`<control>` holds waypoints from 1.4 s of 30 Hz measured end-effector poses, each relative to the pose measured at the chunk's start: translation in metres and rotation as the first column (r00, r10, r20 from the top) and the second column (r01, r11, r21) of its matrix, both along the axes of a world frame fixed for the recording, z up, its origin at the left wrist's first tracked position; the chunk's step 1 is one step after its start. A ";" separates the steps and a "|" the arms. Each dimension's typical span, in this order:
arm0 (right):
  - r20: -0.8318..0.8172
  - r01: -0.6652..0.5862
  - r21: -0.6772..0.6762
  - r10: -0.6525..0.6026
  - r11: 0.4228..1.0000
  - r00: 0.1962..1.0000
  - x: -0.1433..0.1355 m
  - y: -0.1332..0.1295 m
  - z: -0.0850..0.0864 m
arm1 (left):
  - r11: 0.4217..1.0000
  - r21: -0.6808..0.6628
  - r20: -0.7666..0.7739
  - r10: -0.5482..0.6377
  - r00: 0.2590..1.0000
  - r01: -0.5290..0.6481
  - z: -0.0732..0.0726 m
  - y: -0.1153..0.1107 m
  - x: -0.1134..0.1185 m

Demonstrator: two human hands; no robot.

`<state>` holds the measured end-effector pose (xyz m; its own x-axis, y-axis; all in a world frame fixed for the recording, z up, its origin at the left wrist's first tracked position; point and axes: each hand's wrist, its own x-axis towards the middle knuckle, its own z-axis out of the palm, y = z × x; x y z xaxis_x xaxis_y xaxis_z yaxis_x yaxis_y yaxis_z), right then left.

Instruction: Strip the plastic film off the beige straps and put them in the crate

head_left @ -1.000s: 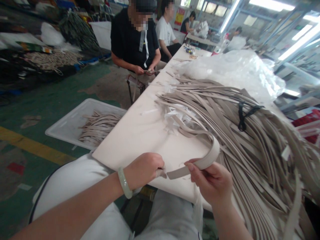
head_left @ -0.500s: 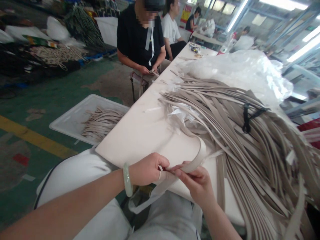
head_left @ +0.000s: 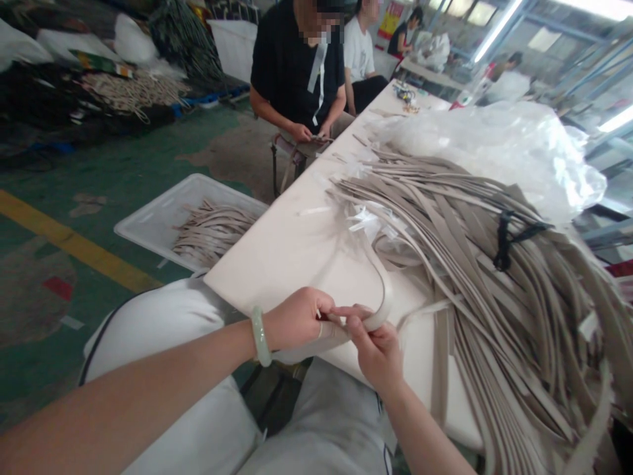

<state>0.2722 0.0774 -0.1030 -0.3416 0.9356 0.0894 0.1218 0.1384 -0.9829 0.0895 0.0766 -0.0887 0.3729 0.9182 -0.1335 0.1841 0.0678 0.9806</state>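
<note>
My left hand (head_left: 301, 320), with a pale green bangle (head_left: 261, 336) on its wrist, is closed at the near edge of the table. Its fingers pinch the end of a beige strap (head_left: 382, 300). Close beside it, my right hand (head_left: 378, 349) is closed on the same strap, thumb on top. From there the strap curves up and away over the tabletop towards the pile. A pale strip hangs under my left hand, partly hidden by it. To the right lies a large pile of long beige straps (head_left: 475, 264), with a black tie (head_left: 503, 241) around some of them.
The white table (head_left: 277, 254) stretches away from me. Clear plastic sheeting (head_left: 499, 138) lies behind the pile. On the floor at left stands a white bin (head_left: 143, 227) holding shorter straps. A co-worker (head_left: 297, 72) in black sits along the table's left side.
The whole view has shifted, so the surroundings sit further right. My hands are closer together on the strap. The pale strip that looped below my left hand is now drawn up and mostly hidden.
</note>
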 end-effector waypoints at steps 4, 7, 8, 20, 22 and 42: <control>-0.065 -0.100 0.060 0.104 0.993 0.992 -0.009 -0.007 -0.004 | 0.999 -0.048 0.060 0.022 0.998 -0.019 0.000 -0.001 -0.005; -0.198 -0.111 -0.151 0.080 0.982 0.977 -0.006 0.005 0.007 | 0.991 -0.122 0.085 -0.044 0.995 0.054 0.007 -0.001 -0.009; -0.242 -0.093 -0.228 0.036 0.969 0.970 -0.004 0.010 0.013 | 0.989 -0.124 0.064 -0.070 0.995 0.078 0.009 -0.001 -0.010; 0.163 -0.256 0.397 0.207 0.881 0.965 0.014 -0.057 0.038 | 0.864 0.227 0.064 -0.474 0.878 0.450 0.016 -0.011 -0.013; -0.063 -0.140 0.213 0.156 0.967 0.986 0.020 -0.062 0.046 | 0.804 0.190 0.011 -0.575 0.818 0.563 0.016 -0.013 -0.012; 0.003 0.353 0.182 -0.359 0.918 0.933 0.033 -0.035 0.058 | 0.918 0.124 0.025 -0.382 0.924 0.377 0.021 -0.002 0.001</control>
<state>0.3054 0.0425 -0.0449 0.0050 0.9664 0.2570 0.2296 0.2490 -0.9409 0.0903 0.0741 -0.0676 0.6997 0.7144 -0.0091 0.1265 -0.1114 0.9857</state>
